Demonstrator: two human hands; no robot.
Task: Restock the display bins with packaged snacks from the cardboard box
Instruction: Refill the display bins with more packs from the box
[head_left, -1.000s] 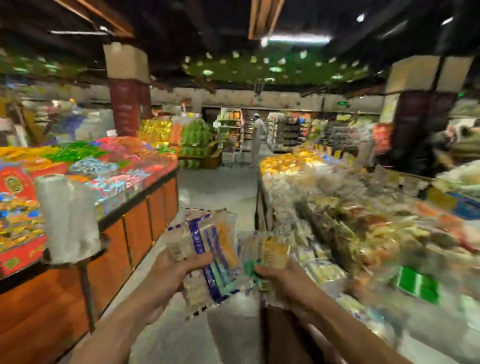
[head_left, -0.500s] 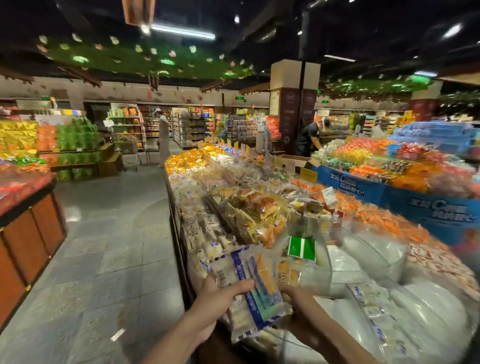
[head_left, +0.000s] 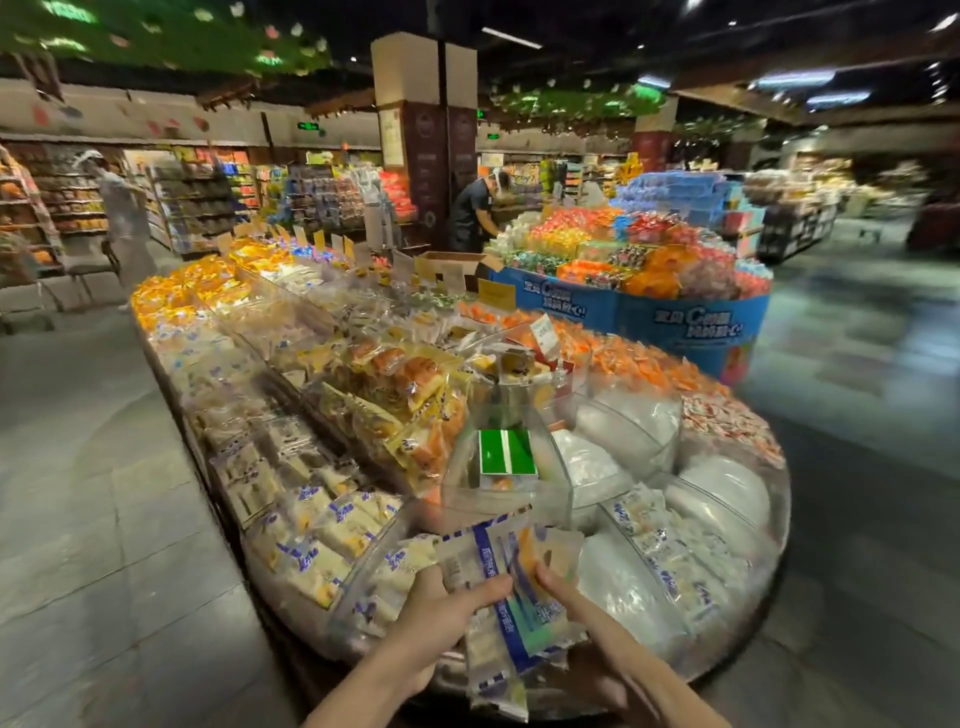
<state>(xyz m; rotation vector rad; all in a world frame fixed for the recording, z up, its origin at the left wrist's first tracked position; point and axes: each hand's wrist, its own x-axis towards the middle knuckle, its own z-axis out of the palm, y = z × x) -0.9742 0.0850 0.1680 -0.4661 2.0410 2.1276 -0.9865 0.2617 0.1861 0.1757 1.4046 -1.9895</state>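
- Left hand (head_left: 447, 605) grips a fanned stack of snack packets (head_left: 511, 582), long axis pointing straight ahead.
- Right hand (head_left: 579, 610) pinches its right edge, I think, it's blurry.
- Matching bin (head_left: 337, 618) lies just ahead-left, nearer the left hand.

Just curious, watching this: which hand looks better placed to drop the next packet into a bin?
Probably the right hand. The left hand grips the whole bundle of packets, so it is busy; the right hand's fingers only pinch the bundle's edge, close to similar blue-and-white packets lying just beyond.
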